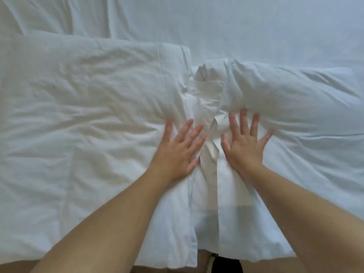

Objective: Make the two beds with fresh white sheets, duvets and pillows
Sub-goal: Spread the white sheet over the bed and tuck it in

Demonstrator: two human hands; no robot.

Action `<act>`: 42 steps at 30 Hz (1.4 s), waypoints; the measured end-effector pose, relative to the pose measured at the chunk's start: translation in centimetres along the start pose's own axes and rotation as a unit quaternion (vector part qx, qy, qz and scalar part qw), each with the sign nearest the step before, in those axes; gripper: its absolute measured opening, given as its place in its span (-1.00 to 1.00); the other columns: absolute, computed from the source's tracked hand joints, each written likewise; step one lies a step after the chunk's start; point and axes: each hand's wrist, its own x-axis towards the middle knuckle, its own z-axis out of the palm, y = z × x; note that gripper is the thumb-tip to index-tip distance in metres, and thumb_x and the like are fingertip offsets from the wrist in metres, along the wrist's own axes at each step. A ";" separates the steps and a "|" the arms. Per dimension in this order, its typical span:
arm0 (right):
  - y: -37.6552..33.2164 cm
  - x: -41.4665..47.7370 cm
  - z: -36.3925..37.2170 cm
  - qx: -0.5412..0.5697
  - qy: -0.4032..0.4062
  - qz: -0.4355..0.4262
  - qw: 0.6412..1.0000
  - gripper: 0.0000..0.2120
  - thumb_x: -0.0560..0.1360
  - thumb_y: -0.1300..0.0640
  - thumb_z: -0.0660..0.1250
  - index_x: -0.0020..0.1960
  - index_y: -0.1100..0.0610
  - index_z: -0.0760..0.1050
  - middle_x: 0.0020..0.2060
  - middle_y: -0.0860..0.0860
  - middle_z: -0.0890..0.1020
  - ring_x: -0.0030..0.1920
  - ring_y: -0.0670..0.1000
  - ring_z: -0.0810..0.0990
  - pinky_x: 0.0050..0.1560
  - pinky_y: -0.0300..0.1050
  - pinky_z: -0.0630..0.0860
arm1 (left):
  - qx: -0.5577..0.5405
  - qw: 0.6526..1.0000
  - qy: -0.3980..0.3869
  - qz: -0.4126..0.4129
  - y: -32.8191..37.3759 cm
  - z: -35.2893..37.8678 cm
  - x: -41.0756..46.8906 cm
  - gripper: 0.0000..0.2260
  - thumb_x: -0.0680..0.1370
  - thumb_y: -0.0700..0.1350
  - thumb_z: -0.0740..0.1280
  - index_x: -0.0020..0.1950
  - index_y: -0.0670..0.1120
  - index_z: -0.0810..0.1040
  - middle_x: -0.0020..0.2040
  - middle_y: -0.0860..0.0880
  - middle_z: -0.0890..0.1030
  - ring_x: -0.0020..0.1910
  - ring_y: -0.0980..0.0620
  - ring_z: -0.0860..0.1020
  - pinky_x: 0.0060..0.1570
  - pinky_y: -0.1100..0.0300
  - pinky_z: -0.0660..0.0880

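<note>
Two white pillows lie side by side on a bed covered in white linen. The left pillow is large and creased; the right pillow is puffed up. Their open case ends meet in the middle, where loose folds of pillowcase fabric bunch together. My left hand presses flat on the inner edge of the left pillow, fingers spread. On the inner edge of the right pillow my right hand presses flat, fingers spread too. Neither hand grips anything.
The near edge of the bed runs along the bottom of the view, with a strip of brownish floor and a dark object below it. White bedding fills everything beyond the pillows.
</note>
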 end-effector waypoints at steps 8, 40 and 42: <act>13.6 0.9 4.6 0.000 -0.020 -0.072 0.997 -0.42 0.61 -0.23 -0.07 0.58 -0.17 -0.11 0.59 -0.06 -0.19 0.57 0.06 -0.23 0.40 0.45 -0.23 | -0.154 0.940 -0.040 -0.303 10.2 1.7 4.0 -0.43 0.50 -0.14 0.00 0.53 -0.19 0.15 0.57 -0.13 0.12 0.56 -0.08 0.05 0.48 -0.17 -0.05; 42.9 1.1 -0.9 0.650 -0.236 0.186 0.698 -0.54 0.48 -0.01 0.36 0.33 0.15 0.50 -0.07 0.06 0.73 -0.14 0.02 0.71 -0.25 -0.16 0.62 | -0.403 0.828 -0.115 -0.372 29.1 -3.7 14.9 -0.24 0.55 0.26 0.17 0.60 -0.04 -0.07 0.60 -0.13 -0.12 0.57 -0.09 -0.12 0.48 -0.21 -0.04; 41.5 -0.4 -4.1 0.665 -0.245 0.148 0.690 -0.50 0.45 -0.04 0.32 0.34 0.12 0.49 -0.03 0.04 0.72 -0.08 0.00 0.71 -0.21 -0.16 0.63 | -0.529 0.791 -0.095 -0.292 31.1 -7.3 15.5 -0.28 0.56 0.18 0.25 0.59 -0.03 0.02 0.60 -0.07 0.02 0.57 -0.01 0.01 0.52 -0.02 0.03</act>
